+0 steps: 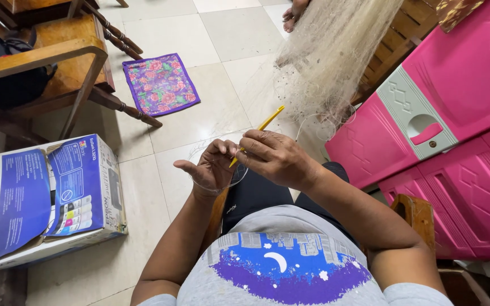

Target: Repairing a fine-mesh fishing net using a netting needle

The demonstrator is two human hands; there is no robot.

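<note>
Here, yellow needle (261, 128) points up-right.

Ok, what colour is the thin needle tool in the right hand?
Yellow: the thin plastic netting needle, pinched in the right hand, head view.

Bright, even indoor light (soft shadows); edges perhaps slightly warped
</note>
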